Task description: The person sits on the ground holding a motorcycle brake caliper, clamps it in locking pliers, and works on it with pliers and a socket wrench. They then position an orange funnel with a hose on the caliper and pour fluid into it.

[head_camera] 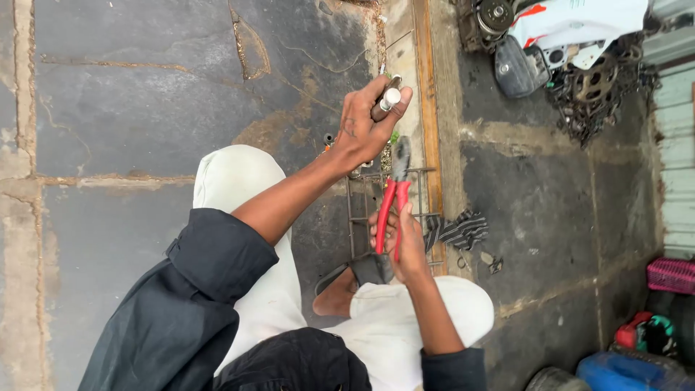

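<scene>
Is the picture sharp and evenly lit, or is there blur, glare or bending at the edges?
Head view: soft, even daylight with no hard shadows or glare; the left hand and the red-handled pliers in the right hand look sharp; the wide lens bends the paving joints near the frame edges.

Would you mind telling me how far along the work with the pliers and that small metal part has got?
Nothing looks finished. In hand: the left hand holds up a small cylindrical metal part, and the right hand grips red-handled pliers, jaws pointing toward the part, not yet on it. Gripping it is still left. A wire rack lies below.
</scene>
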